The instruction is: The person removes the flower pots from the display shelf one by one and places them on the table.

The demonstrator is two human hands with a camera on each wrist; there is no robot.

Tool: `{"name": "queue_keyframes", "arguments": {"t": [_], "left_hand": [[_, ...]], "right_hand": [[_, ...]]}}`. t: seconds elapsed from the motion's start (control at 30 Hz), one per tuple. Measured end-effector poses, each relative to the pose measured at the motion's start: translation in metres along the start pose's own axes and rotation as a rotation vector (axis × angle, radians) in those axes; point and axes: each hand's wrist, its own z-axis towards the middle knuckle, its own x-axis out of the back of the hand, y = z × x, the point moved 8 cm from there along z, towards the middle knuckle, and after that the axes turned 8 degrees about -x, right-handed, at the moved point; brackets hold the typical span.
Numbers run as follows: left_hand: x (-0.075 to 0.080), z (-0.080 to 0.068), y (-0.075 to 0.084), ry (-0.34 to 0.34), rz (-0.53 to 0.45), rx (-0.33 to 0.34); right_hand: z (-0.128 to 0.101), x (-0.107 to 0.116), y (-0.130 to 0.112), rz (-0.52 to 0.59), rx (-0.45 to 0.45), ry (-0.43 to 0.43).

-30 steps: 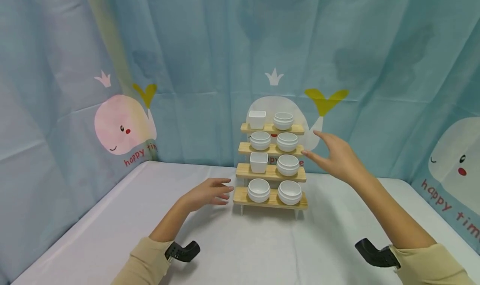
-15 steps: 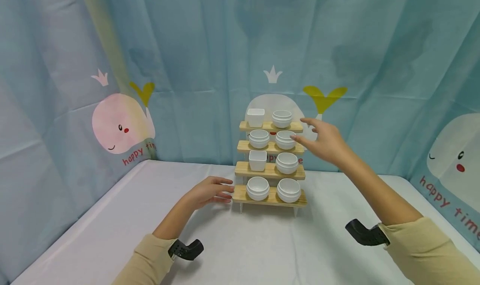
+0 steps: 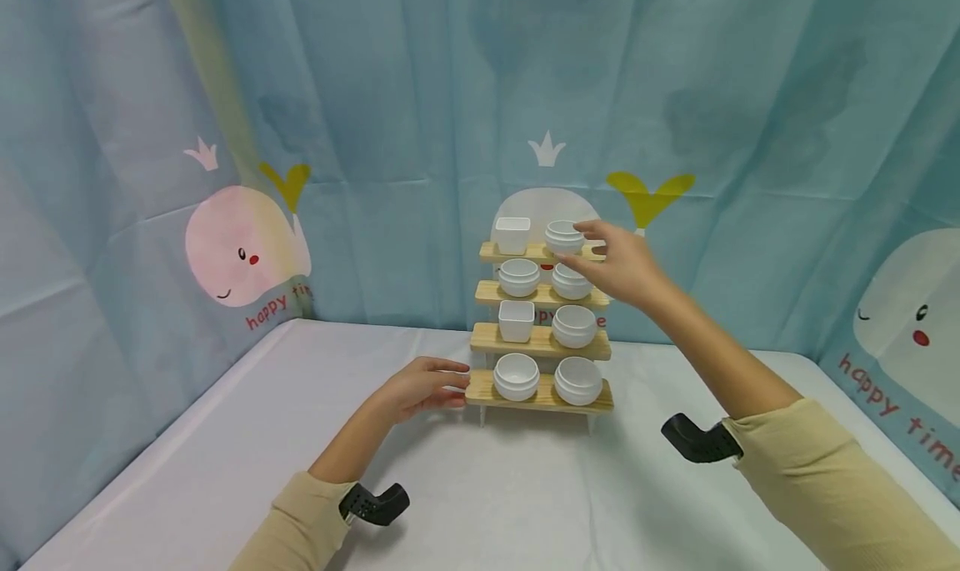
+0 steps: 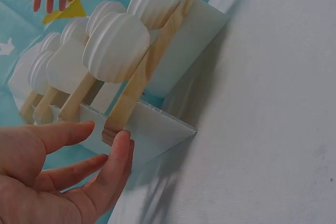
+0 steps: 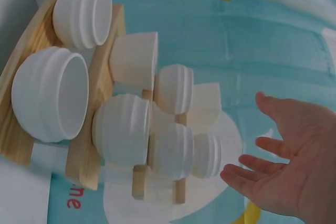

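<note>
We worked at a table under a white cloth, closed in on 3 sides by a blue curtain printed with whales: 1 pink at the left, 1 white behind the rack and 1 white at the right edge of the view.

Near the table's back edge, about midway along it, stood a stepped rack of 4 wooden shelves. We counted 8 white dishes on it, 2 per shelf: 6 round bowls and 2 square cups. 1 square cup sat at the left end of the top shelf, the other at the left end of the 3rd shelf down. Nothing stood between our hands and the rack.

Our right hand was up at the right end of the top shelf, fingers spread and relaxed, just beside the top right bowl; it gripped nothing, and we could not tell whether a fingertip touched the bowl. Our left hand lay open at the left end of the bottom shelf, fingertips at its wooden end, holding nothing. A black camera mount showed at each wrist.
</note>
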Motion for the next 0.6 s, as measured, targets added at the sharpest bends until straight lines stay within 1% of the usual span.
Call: {"name": "queue_keyframes", "arguments": {"t": [0.13, 0.37, 0.6], "left_hand": [[0.001, 0.001, -0.002, 0.001, -0.01, -0.009], [-0.002, 0.001, -0.003, -0.006, -0.036, -0.021], [-0.004, 0.001, -0.004, 0.0, -0.055, -0.003]], "right_hand": [[0.007, -0.005, -0.004, 0.026, -0.007, -0.005], [0.015, -0.011, -0.013, 0.062, 0.01, -0.003], [0.022, -0.014, -0.019, 0.07, 0.013, 0.001]]}}
